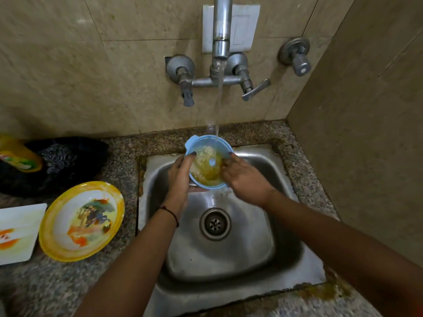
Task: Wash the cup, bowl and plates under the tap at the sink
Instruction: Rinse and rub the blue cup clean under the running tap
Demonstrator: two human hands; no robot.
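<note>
blue bowl [207, 167] over far end of sink [263, 225], under tap stream [219, 99]. left hand [180, 177] gripping its left rim, right hand [245, 179] fingers scrubbing inside. wet one-hand hold could slip, or yellow gunk splash onto counter plates [81, 221] left

Home kitchen, steel sink [263, 179] in granite counter [119, 156], wall tap [220, 28], tiled walls

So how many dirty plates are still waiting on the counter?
2, both left of the steel sink: a round yellow-rimmed plate beside it, and a white rectangular plate at the frame's edge. More may lie out of view.
</note>
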